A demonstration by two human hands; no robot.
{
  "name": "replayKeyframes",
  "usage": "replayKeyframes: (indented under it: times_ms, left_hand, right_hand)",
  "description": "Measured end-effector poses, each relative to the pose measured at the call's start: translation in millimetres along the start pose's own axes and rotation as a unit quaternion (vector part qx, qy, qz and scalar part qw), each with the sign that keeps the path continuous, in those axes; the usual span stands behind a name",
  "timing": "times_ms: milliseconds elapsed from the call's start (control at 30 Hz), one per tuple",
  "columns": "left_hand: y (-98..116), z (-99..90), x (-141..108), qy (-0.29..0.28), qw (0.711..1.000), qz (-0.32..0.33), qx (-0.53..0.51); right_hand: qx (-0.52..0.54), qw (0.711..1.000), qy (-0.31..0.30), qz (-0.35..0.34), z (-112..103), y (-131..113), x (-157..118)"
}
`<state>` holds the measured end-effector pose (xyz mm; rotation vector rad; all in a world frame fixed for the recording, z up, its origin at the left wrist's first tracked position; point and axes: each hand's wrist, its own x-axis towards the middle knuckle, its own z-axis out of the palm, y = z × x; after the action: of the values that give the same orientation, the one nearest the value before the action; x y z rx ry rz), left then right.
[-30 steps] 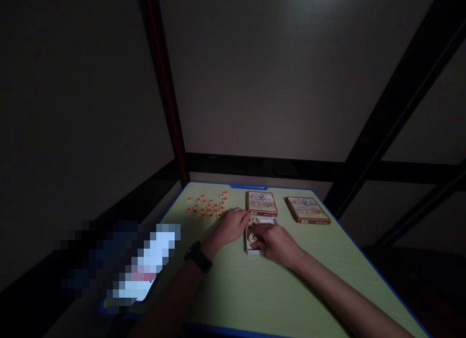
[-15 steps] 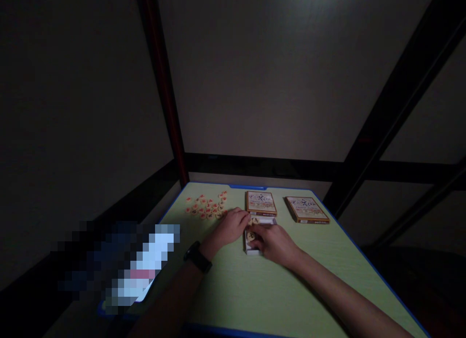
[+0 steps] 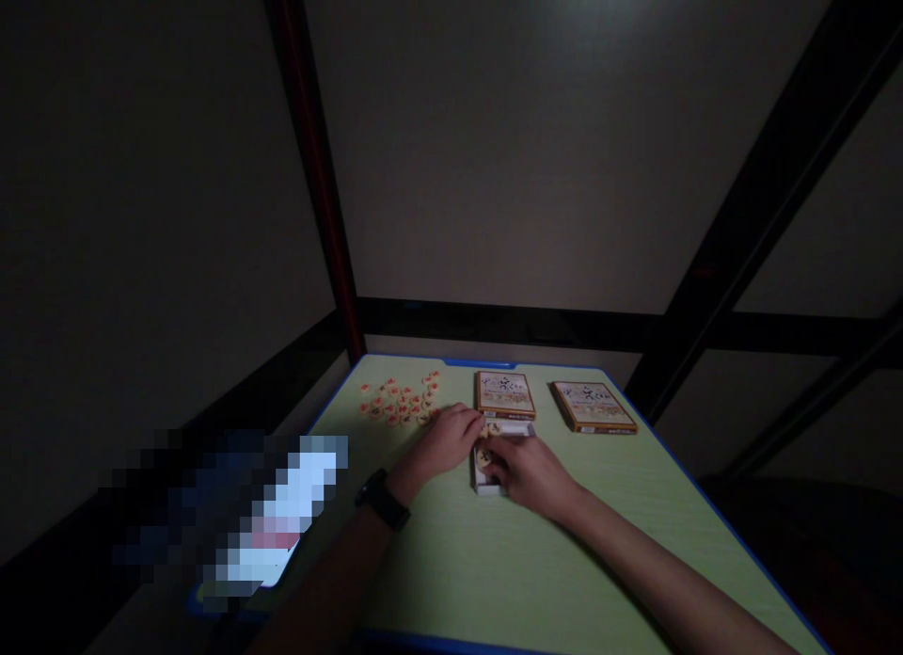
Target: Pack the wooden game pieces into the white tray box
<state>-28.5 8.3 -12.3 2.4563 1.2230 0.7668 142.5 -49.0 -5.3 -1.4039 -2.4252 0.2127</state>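
Observation:
A shallow white box (image 3: 492, 489) with Chinese chess pieces (image 3: 495, 430) in it lies on the table between my hands. My left hand (image 3: 450, 437), with a dark watch on its wrist, has its fingers bent at the box's far left corner and seems to grip the edge there. Reaching in from the right, my right hand (image 3: 530, 469) is closed, its thumb and fingertips at a round Chinese chess piece (image 3: 484, 457) with a dark character. Part of the box's inside is hidden under this hand.
Several loose pieces with mostly red characters (image 3: 404, 404) lie left of the box. Behind it is a printed cardboard box (image 3: 505, 394), and a similar one (image 3: 596, 406) sits farther right. A pixelated bright object (image 3: 296, 504) is at the table's left edge.
My right hand has shifted very slightly inside the white box, and the piece at its fingertips now looks more tilted. My left hand stays at the box's corner.

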Motion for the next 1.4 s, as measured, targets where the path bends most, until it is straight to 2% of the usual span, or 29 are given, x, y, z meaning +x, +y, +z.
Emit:
replayKeyframes:
  times_ms: [533,633,733,833,900,1000,1100,1200,1333,1400]
  left_hand:
    - [-2,-0.7,2,0.003,1.000,-0.005,0.029]
    - [-8,-17.2,5,0.028,0.994,-0.047,0.095]
    - [-18,-46.9,4,0.060,0.968,-0.154,0.189]
    - [-29,-74.2,-3,0.008,0.942,-0.229,0.245]
    - [-36,-83.1,-12,-0.022,0.936,-0.243,0.253]
    - [-44,-81.7,-24,-0.035,0.948,-0.204,0.242]
    - [-49,-72.4,-29,-0.041,0.959,-0.176,0.219]
    - [-51,-66.1,-29,-0.048,0.959,-0.182,0.211]
    - [-51,-64.7,-28,-0.046,0.958,-0.184,0.214]
    - [-50,-64.5,-29,-0.049,0.957,-0.190,0.215]
  right_hand:
    - [0.116,0.993,0.004,0.023,-10,-1,-1]
    - [0.115,0.993,0.027,0.029,-14,-1,-1]
    - [0.116,0.992,0.049,0.029,-15,1,-2]
    - [0.104,0.992,0.062,0.036,-16,3,0]
    - [0.088,0.993,0.073,0.038,-19,3,3]
    - [0.066,0.994,0.083,0.027,-26,3,17]
    - [0.039,0.997,0.065,0.011,-33,0,44]
    - [-0.001,1.000,0.017,-0.008,-33,-6,79]
    - [-0.085,0.992,-0.080,-0.036,-23,-23,119]
    - [-0.111,0.988,-0.098,-0.037,-15,-31,133]
